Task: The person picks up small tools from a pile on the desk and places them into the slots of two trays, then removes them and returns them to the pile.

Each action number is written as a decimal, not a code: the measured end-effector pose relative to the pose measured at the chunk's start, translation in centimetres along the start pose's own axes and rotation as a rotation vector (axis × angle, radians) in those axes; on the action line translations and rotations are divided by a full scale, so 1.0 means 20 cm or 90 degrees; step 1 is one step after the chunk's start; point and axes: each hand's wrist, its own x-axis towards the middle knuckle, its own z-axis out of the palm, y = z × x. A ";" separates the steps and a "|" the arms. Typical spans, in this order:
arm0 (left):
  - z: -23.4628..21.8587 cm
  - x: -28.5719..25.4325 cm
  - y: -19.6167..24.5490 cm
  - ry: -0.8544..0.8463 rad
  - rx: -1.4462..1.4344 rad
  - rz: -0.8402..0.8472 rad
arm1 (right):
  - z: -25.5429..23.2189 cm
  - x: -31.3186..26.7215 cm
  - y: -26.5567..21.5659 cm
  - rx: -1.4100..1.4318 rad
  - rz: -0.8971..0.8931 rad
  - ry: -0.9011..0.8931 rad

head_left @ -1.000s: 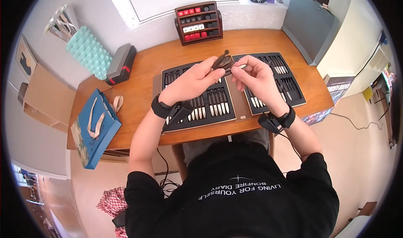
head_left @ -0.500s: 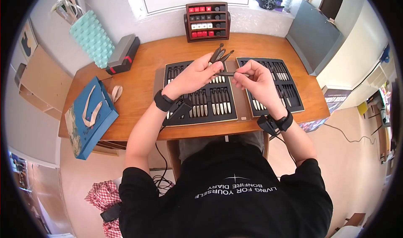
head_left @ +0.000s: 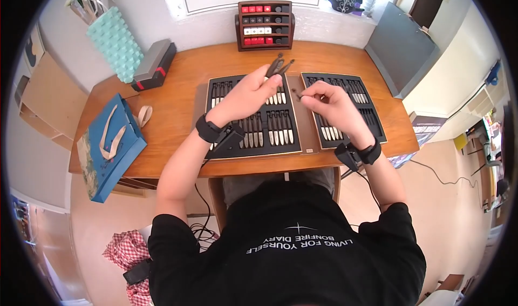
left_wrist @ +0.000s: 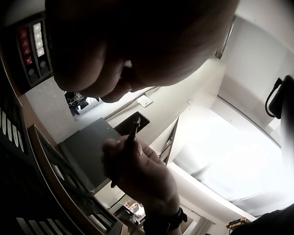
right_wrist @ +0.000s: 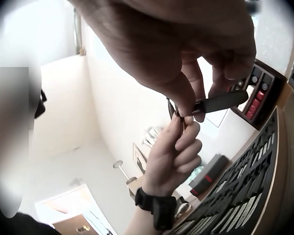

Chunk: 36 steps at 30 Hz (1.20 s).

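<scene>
The left hand grips several slim dark utensils, their knobbed ends fanning above its thumb. To its right, the right hand pinches one dark piece between thumb and fingers, apart from the left hand. In the right wrist view that piece shows a broad dark end; in the left wrist view it is a dark, narrow shape in the right hand. Beneath the hands lie a left black tray and a right black tray, holding pale-ended dark utensils in rows.
A small wooden rack with red, black and white pieces stands at the back. At the left are a blue bag, a dark box and a turquoise textured object. A grey panel leans at the back right.
The right hand's piece has moved away from the left hand and changed angle, leaving a gap between them. The left hand still grips its bunch. The head view has shifted slightly.
</scene>
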 end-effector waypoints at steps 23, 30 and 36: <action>-0.01 0.00 -0.02 -0.008 0.047 -0.029 | -0.61 -0.28 0.43 -0.164 0.500 0.009; -0.01 0.01 -0.04 -0.017 0.041 -0.048 | -0.60 -0.34 0.44 -0.159 0.403 0.042; -0.03 0.00 0.00 -0.084 -0.135 -0.140 | -0.47 -0.38 0.32 -0.567 0.197 0.049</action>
